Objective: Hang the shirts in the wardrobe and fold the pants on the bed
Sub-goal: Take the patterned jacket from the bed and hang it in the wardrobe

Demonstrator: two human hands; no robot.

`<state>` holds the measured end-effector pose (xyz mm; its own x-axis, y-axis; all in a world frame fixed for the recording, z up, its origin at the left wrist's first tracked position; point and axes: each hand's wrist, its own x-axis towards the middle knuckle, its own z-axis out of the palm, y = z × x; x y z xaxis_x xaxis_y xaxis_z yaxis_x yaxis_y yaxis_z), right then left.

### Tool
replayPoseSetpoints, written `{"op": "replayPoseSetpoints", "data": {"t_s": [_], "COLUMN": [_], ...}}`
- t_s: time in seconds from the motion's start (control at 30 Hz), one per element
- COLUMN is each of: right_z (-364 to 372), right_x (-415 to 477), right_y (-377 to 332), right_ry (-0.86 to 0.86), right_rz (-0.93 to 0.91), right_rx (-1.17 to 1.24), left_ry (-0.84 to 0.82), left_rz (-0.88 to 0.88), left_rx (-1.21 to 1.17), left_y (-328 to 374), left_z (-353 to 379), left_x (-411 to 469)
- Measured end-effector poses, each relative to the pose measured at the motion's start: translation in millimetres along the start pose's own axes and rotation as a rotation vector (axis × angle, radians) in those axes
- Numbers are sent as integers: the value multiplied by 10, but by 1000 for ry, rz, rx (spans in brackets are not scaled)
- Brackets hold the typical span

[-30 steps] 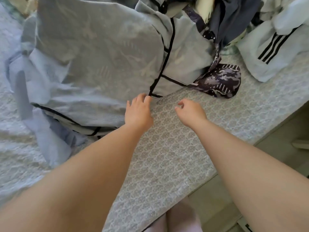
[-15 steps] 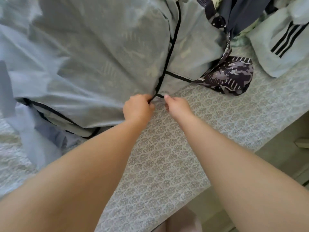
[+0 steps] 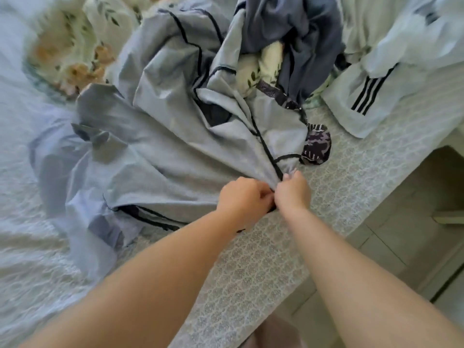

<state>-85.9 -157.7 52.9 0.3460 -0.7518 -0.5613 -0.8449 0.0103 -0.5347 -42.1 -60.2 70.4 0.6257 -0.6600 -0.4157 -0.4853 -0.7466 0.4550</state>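
My left hand [image 3: 242, 195] was curled tight around the near corner of the grey garment [image 3: 150, 159]. My right hand [image 3: 292, 192] was touching it and pinched the same bunched corner, right where a black trim line ran down into my fingers. I could not tell whether the garment was a shirt or pants. It lay spread and rumpled on the bed [image 3: 251, 272], fanning away from my hands to the left and up into the pile of clothes. A camouflage cloth [image 3: 316, 146] lay just beside its right edge, close beyond my right hand. A white garment with three black stripes [image 3: 364, 96] lay further right at the bed's edge. A dark blue garment [image 3: 288, 26] was heaped at the top of the pile, and a flowered cloth [image 3: 67, 54] lay far left, blurred.
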Motion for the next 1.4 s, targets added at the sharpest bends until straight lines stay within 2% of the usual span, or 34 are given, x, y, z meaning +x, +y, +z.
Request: {"op": "replayPoseSetpoints", "data": {"t_s": [0.1, 0.17, 0.37, 0.57, 0.77, 0.87, 0.97, 1.03, 1.2, 1.4], "right_z": [-378, -631, -1339, -2008, -2678, -3015, -3401, -3645, -4124, -4531], "right_x": [-123, -188, -410, -618, -917, -1055, -1183, -1250, -1436, -1628], "right_y": [-17, -8, 11, -216, -635, -766, -847, -870, -1002, -1143], "right_ry": [115, 149, 155, 291, 243, 220, 214, 226, 461, 746], "right_rz": [-259, -405, -705, -779, -923, -924, -922, -882, -881, -860], "right_rx": [-201, -284, -254, -256, -151, -172, -167, -254, -336, -354], "left_ry": [284, 357, 138, 59, 219, 328, 355, 361, 459, 606], "left_rz": [84, 97, 286, 322, 295, 365, 358, 350, 441, 488], "left_rx": [17, -20, 326, 347, 130, 168, -11, -115, -157, -390], "left_y": [239, 384, 871, 1316, 1771, 2002, 2251, 2423, 2878, 3129], "left_z": [-310, -502, -763, -894, -1358, -1633, -1964, -2194, -2805, -3219], "left_x": [3, 52, 162, 3, -80, -137, -273, -379, -665, -896]}}
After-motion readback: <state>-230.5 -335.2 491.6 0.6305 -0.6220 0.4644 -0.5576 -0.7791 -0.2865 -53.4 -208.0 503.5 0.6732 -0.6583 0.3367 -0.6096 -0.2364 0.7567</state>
